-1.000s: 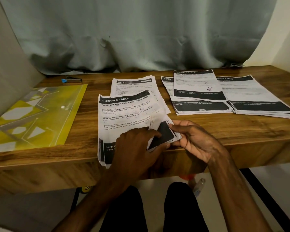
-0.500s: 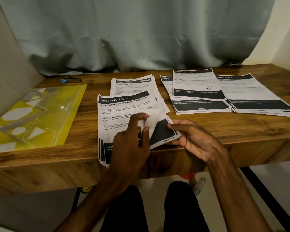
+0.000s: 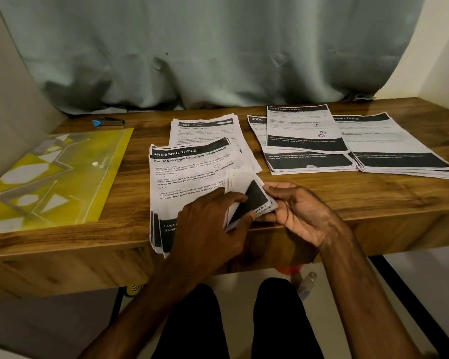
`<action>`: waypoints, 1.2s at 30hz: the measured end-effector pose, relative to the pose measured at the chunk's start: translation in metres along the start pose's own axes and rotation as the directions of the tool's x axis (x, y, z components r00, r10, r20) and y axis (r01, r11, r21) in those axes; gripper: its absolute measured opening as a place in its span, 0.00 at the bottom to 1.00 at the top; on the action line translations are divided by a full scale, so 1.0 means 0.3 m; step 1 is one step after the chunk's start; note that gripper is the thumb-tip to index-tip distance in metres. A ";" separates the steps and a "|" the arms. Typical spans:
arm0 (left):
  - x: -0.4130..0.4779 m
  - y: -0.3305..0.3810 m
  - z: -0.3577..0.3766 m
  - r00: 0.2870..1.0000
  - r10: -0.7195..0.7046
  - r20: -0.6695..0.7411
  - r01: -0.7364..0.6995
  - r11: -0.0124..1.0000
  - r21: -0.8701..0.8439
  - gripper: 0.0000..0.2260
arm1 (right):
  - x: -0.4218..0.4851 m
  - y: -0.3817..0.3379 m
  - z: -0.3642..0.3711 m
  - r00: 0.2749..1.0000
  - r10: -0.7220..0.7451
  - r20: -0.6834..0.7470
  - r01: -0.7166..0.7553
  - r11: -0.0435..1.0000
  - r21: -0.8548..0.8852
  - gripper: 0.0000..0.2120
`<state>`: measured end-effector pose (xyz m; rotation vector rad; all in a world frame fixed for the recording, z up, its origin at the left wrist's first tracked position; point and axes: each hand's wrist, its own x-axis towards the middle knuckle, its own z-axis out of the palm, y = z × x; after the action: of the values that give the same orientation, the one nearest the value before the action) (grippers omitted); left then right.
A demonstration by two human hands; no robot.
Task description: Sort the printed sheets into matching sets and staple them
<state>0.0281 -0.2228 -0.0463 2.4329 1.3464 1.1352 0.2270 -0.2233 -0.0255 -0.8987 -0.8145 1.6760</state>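
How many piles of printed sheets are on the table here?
4: front pile at the near edge; second pile just behind it; third pile right of centre, a loose sheet atop it; fourth pile far right. Overlaps may hide more.

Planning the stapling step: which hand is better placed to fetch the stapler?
Probably the left hand: the stapler lies far back on the left, and the right hand pinches the stack's corner.

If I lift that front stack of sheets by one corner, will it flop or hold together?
Likely floppy: the front stack bends up at its corner where the left hand and right hand pinch it. Probably slides apart: its edges look fanned, no staple visible. It seems to overhang the table; pushes might drop it.
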 end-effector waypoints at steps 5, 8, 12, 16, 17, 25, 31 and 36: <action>0.003 -0.006 -0.006 0.997 -0.046 0.055 0.046 0.999 -0.002 0.26 | -0.002 0.006 -0.006 0.998 -0.009 0.062 0.012 0.999 -0.049 0.14; 0.010 0.002 -0.013 0.997 -0.060 0.057 0.062 0.998 -0.021 0.25 | 0.001 0.010 -0.011 0.997 -0.015 0.079 0.021 0.997 -0.070 0.15; 0.014 0.000 -0.017 0.993 -0.080 0.091 0.083 0.996 -0.028 0.26 | 0.004 0.013 -0.012 0.997 -0.024 0.077 0.029 0.997 -0.070 0.15; 0.015 0.000 -0.022 0.995 -0.073 0.074 0.076 0.996 -0.048 0.23 | -0.002 0.011 -0.009 0.995 -0.028 0.092 0.033 0.997 -0.063 0.16; 0.015 -0.001 -0.022 0.995 -0.068 0.069 0.072 0.996 -0.056 0.21 | -0.002 0.011 -0.009 0.995 -0.029 0.093 0.035 0.997 -0.063 0.16; 0.006 0.009 -0.014 0.992 -0.097 -0.083 0.092 0.994 -0.061 0.11 | 0.012 0.016 -0.022 0.999 -0.009 0.045 0.012 0.998 -0.057 0.16; 0.004 0.021 -0.019 0.991 -0.109 -0.076 0.099 0.986 -0.131 0.17 | 0.004 0.012 -0.023 1.000 -0.008 -0.001 0.008 0.996 -0.092 0.11; -0.004 0.014 -0.008 0.992 0.037 -0.118 -0.039 0.999 -0.008 0.10 | 0.002 0.016 -0.022 0.998 -0.040 0.041 0.046 0.986 -0.161 0.10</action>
<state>0.0288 -0.2268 -0.0435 2.4287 1.3272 1.3111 0.2303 -0.2232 -0.0328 -0.9554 -1.0001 1.6107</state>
